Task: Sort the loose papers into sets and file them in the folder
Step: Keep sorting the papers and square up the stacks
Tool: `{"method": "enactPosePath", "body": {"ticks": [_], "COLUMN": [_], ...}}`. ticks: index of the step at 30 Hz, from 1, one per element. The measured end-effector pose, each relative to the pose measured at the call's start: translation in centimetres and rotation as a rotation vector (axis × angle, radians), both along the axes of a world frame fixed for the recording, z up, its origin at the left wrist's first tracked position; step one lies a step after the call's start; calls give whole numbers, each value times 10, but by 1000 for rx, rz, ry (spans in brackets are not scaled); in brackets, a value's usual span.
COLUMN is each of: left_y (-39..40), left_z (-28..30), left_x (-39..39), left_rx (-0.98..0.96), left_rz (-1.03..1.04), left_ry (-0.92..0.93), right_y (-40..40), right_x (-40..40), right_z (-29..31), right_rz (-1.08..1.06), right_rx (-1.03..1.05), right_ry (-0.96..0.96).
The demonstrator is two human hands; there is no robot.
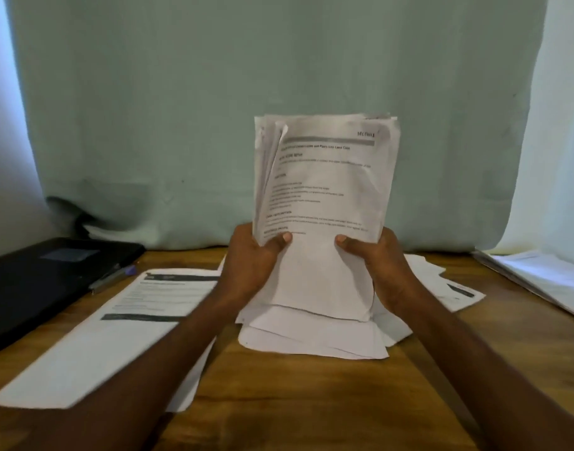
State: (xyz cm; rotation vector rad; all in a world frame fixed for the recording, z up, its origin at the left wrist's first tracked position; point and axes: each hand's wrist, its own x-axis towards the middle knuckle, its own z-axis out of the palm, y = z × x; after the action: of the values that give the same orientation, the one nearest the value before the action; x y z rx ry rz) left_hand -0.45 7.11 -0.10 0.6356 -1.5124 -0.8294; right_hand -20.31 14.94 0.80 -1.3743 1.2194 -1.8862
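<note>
A thick stack of printed white papers (324, 190) stands upright above the middle of the wooden table (279, 402). My left hand (251, 262) grips its lower left edge, thumb on the front sheet. My right hand (380, 265) grips the lower right edge the same way. The top left corners of the sheets fan apart. Beneath the stack lies a loose pile of papers (315, 340). Another printed sheet (116, 327) lies flat to the left. A black folder (48, 281) rests at the table's left edge.
A pen (111, 278) lies on the black folder's right edge. More papers (455, 288) spread out at the right behind my right hand. A white surface with sheets (546, 281) sits at the far right. A pale green cloth (279, 92) hangs behind the table.
</note>
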Motion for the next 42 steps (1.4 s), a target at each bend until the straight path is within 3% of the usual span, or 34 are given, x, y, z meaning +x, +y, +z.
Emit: {"method": "enactPosePath", "body": {"ticks": [4,11,18,24,28,31,36,42], "left_y": [15,83,134,159,172,176,166,164], "left_z": [8,40,3,20,-7,-26,-13,-45], "left_x": [-2,7,42,65,69,70,65,52], "left_rx": [-24,-255,-72,-16,72,111,86,173], "left_rz": [21,67,-126,-231,-237,-287,-214,-159], "left_ry": [-61,-9,63,-13,-98,-58,-71,-63], "right_y": [11,71,131,165,176,182,177,174], "right_x": [17,39,54,61,61,57,52,52], "right_z": [5,42,15,14,-17,-34,-23,-51], "right_rz": [-102,-172,-159,-141,-106,-65,-81,-59], "right_rx": [23,-88,5,0,99,127,91,184], "right_ry": [45,127,155,166,155,143,151,89]}}
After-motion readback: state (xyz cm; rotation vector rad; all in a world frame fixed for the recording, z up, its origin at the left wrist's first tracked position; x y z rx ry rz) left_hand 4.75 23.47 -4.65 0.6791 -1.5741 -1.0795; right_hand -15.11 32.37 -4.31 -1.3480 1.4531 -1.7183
